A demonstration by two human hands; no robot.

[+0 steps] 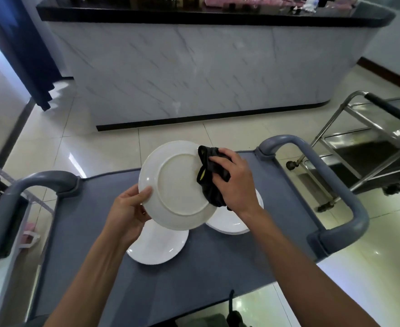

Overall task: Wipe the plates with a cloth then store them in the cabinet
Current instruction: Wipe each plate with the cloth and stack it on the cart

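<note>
- My left hand grips a white plate by its rim, underside toward me, above the grey cart.
- My right hand clutches a black cloth against the plate's right edge.
- Two more plates lie on the cart top.
- Beyond: a marble-fronted bench, glossy floor tiles, a steel trolley at right.

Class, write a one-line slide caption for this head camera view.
Left hand holds a white plate underside up while the right hand wipes it with a black cloth above a grey cart.
</note>
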